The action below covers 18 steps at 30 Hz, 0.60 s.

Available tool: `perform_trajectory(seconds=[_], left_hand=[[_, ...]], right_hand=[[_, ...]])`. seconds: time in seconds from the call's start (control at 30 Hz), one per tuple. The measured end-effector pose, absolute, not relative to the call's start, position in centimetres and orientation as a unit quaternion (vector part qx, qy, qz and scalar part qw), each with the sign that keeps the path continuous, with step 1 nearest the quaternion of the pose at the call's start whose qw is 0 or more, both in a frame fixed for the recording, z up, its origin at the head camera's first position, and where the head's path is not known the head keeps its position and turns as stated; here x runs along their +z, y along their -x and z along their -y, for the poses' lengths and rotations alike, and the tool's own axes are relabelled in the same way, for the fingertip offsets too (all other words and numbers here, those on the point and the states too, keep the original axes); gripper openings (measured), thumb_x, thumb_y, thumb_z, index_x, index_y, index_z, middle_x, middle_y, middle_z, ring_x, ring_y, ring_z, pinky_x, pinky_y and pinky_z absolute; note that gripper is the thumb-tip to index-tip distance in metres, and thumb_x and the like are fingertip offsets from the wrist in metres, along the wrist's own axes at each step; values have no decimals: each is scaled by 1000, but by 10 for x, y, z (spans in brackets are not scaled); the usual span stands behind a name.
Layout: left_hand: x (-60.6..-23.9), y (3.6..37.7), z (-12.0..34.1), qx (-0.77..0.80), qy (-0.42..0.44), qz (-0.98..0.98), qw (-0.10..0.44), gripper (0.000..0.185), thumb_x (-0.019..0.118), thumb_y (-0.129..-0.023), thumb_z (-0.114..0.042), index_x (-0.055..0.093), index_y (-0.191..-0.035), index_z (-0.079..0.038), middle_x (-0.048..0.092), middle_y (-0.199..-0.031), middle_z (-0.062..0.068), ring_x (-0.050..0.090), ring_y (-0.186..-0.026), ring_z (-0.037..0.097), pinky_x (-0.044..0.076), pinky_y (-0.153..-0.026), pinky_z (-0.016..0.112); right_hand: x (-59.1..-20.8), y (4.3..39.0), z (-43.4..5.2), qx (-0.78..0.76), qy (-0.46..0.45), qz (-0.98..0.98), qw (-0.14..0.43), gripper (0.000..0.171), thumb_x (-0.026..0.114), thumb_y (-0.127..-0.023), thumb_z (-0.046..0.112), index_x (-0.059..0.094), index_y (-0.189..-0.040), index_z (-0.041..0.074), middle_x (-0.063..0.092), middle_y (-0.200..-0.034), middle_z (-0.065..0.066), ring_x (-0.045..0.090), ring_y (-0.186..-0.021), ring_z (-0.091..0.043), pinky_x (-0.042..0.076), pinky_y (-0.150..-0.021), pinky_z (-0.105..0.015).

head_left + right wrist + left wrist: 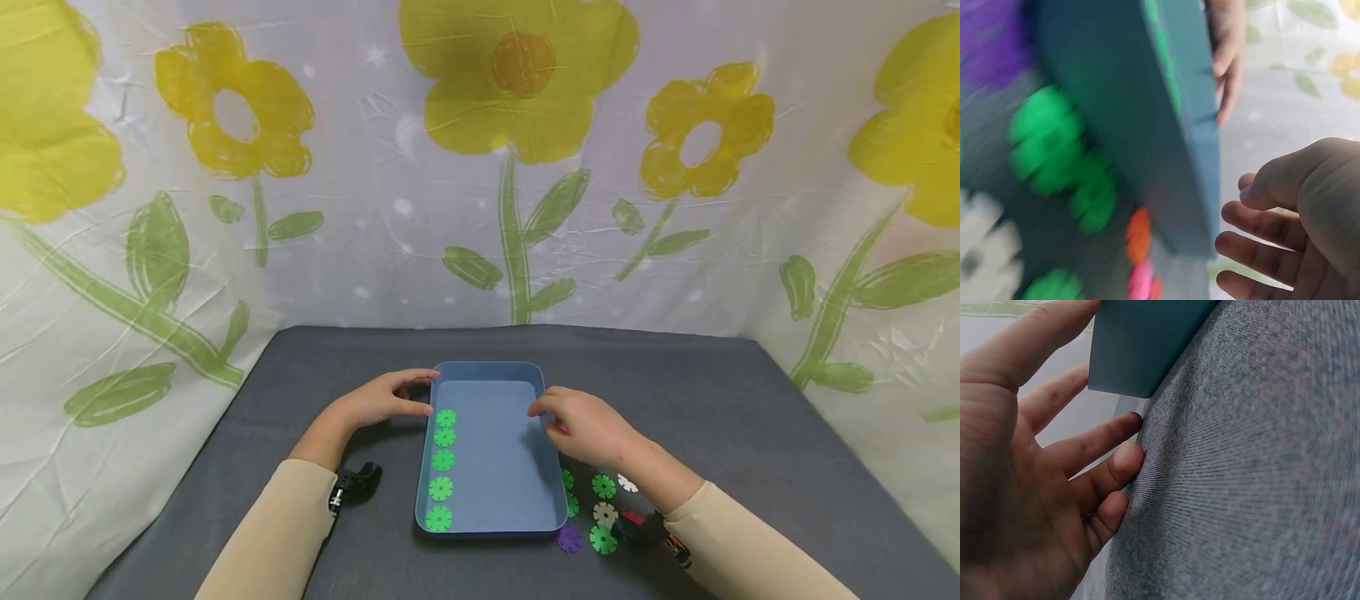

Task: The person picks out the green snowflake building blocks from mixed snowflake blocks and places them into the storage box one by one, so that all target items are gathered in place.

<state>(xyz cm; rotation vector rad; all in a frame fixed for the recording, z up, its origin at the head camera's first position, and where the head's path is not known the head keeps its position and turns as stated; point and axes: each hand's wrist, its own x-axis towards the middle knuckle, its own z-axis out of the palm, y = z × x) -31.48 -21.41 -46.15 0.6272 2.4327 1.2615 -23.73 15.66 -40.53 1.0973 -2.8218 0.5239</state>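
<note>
In the head view, the work looks partly done to us: five green notched discs line the left inside of the blue tray; other notched discs lie outside, right. In the left wrist view, the left hand touches the tray, fingers parted. In the right wrist view, the right hand is loose, holding nothing we see.

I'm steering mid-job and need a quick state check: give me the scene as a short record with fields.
Container: blue tray on dark grey cloth
In tray: five green discs, column along left side
Outside, right: loose green discs, white discs, purple disc, orange disc, pink disc
Left hand: touching tray's left side
Right hand: at tray's right rim, no disc visible in its fingers
</note>
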Motion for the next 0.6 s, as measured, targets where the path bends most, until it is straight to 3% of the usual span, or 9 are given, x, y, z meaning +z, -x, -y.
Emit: perform_trajectory(seconds=[0.3, 0.6], left_hand=[[-463, 313, 214, 442, -219, -855, 161, 71, 78, -94, -33, 47, -156, -20, 45, -154, 16, 50, -129, 34, 46, -97, 54], [-460, 312, 212, 441, -218, -856, 157, 71, 78, -94, -33, 47, -156, -21, 45, -154, 15, 50, -130, 34, 45, -100, 56]], right_hand=[[-425, 221, -216, 133, -258, 957, 10, 29, 79, -85, 5, 73, -114, 7, 64, -106, -4, 62, -88, -19, 54, -77, -41], [-434, 220, -235, 117, -208, 971, -6, 24, 77, -82, 3, 76, -106, 8, 61, -97, -5, 57, -81, -19, 52, -75, -43]])
